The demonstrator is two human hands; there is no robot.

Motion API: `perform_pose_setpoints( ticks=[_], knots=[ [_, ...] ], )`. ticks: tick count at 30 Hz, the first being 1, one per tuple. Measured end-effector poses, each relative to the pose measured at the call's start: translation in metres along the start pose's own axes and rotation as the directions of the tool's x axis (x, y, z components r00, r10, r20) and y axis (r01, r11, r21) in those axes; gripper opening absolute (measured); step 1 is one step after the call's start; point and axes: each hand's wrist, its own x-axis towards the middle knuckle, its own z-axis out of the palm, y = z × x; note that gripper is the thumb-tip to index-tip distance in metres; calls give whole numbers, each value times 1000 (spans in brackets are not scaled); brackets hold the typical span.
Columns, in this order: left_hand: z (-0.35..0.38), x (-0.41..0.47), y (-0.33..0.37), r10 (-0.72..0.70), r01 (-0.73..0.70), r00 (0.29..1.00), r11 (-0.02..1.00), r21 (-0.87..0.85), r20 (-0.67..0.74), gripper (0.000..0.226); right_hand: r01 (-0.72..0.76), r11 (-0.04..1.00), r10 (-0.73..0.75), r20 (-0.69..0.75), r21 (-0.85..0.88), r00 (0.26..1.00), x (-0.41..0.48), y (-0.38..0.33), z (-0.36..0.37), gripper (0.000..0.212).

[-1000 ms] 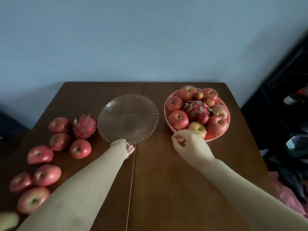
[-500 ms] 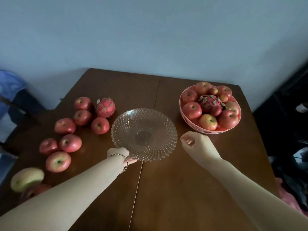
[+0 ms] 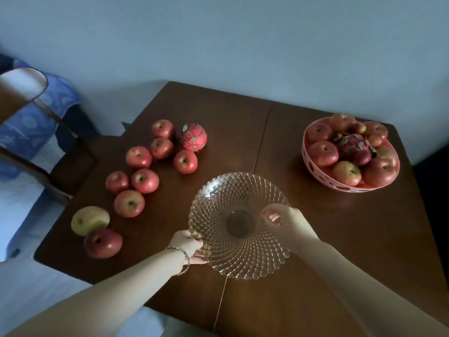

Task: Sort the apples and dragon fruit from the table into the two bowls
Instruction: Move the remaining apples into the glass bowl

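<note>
Apples (image 3: 145, 180), nine in all, lie loose on the left of the tabletop (image 3: 230, 132): eight red, one yellow-green. One dragon fruit (image 3: 194, 137) sits at their far edge. The pink bowl (image 3: 313, 170), far right, holds a second dragon fruit (image 3: 352, 144) among heaped apples (image 3: 324, 153). On the one glass bowl (image 3: 239, 254), the left hand (image 3: 187, 244) has its fingers gripping the near-left rim, and the right hand (image 3: 288, 223) has its fingers curled on the right rim.

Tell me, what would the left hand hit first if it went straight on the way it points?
The glass bowl: the left hand grips its near rim, so nothing lies between them.
</note>
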Motion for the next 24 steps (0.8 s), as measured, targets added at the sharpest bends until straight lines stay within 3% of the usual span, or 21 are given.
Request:
perform_pose_setpoints(
  ticks=[3,6,8,10,12,15,19,24],
  knots=[
    [-5,-8,10,-33,36,993,999,-24,112,15,-23,1000,23,11,9,1000,8,-16,16,12],
    [-19,-10,24,-110,57,976,962,266,188,23,-29,1000,29,34,4,999,20,-39,32,13],
    [-39,-6,41,-50,-82,981,761,643,185,39,-23,1000,23,65,-7,998,34,-61,43,14],
    [-67,7,62,239,-271,954,412,870,184,42,-37,999,41,108,-39,993,54,-84,55,17],
    [-97,23,87,457,-316,870,231,920,184,37,-66,993,78,126,-98,989,79,-108,68,29],
    [-133,48,115,574,-308,793,87,947,205,48,-56,979,73,78,-197,994,120,-143,92,57],
    [-152,74,130,490,-254,836,-52,966,246,68,-107,942,115,7,-318,993,172,-174,126,78],
    [-154,95,123,428,-255,860,-112,960,279,68,-244,894,261,-6,-375,965,206,-166,158,77]
  ],
)
